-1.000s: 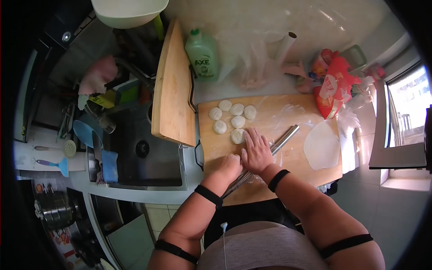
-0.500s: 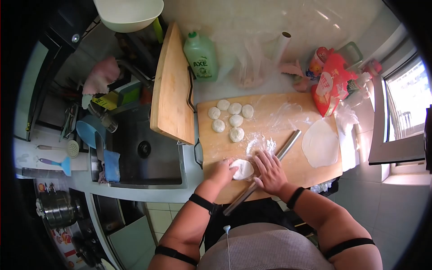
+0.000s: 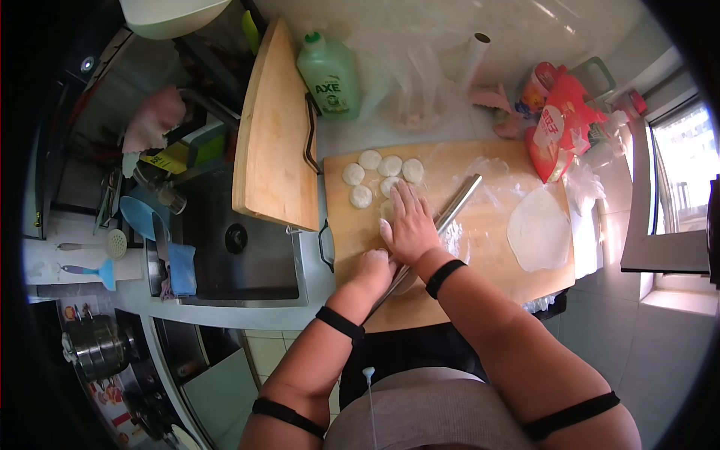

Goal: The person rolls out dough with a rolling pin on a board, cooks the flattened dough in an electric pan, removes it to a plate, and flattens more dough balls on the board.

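Note:
My right hand lies across the steel rolling pin, palm on it and fingers stretched out flat toward the small dough rounds. My left hand is closed at the left edge of a flattened dough piece, its fingertips partly hidden. That dough lies under the pin and is mostly covered by my right wrist. Several floured dough rounds sit at the upper left of the wooden board. A wide rolled-out dough sheet rests on its right side.
A second cutting board stands upright between the sink and a green soap bottle. At the back right are a red flour bag and a cling film roll. An open window is on the right.
My right hand has slid forward and left along the pin, now covering the nearest dough round. My left hand has moved slightly up, and the pin now crosses the flattened dough.

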{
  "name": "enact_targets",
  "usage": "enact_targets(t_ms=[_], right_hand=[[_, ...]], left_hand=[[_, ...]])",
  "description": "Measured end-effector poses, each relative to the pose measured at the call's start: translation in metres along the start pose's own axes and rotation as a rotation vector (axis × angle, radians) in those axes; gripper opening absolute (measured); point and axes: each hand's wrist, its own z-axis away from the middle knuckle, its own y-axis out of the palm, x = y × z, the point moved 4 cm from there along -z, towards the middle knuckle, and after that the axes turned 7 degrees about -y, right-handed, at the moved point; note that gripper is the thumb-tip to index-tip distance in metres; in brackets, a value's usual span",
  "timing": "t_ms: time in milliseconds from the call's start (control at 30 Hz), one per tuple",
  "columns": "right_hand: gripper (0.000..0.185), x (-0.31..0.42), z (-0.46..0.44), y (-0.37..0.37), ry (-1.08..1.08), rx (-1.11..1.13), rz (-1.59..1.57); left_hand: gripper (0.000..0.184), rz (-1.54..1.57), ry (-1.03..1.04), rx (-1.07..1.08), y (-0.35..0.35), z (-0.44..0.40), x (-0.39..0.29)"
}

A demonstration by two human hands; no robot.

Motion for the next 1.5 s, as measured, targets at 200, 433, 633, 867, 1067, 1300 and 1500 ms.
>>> enact_targets(t_ms=[200, 433, 633, 867, 1067, 1300, 1500], right_hand=[[0.075, -0.011, 0.060, -0.016, -0.155, -0.011, 0.028], [0.070, -0.026, 0.119, -0.031, -0.114, 0.177, 0.129], [0.072, 0.001, 0.027, -0.003, 0.011, 0.097, -0.005], [0.070, 0.010, 0.018, -0.002, -0.042, 0.071, 0.018], [0.076, -0.030, 0.132, -0.036, -0.157, 0.230, 0.108], [0.074, -0.009, 0.077, -0.014, -0.095, 0.041, 0.028], [0.068, 0.013, 0.005, 0.002, -0.043, 0.075, 0.028]], left_hand=[[0.031, 0.299, 0.052, -0.040, 0.006, 0.016, 0.018], [0.043, 0.217, 0.024, 0.341, 0.021, 0.033, 0.019], [0.029, 0.077, 0.042, 0.044, 0.017, 0.016, 0.000], [0.027, 0.001, 0.054, -0.050, 0.014, 0.008, 0.012], [0.029, 0.251, -0.066, -0.050, 0.022, 0.029, 0.040], [0.034, 0.064, -0.015, 0.209, 0.004, 0.036, 0.002], [0.031, -0.011, 0.005, 0.010, 0.015, 0.000, 0.015]])
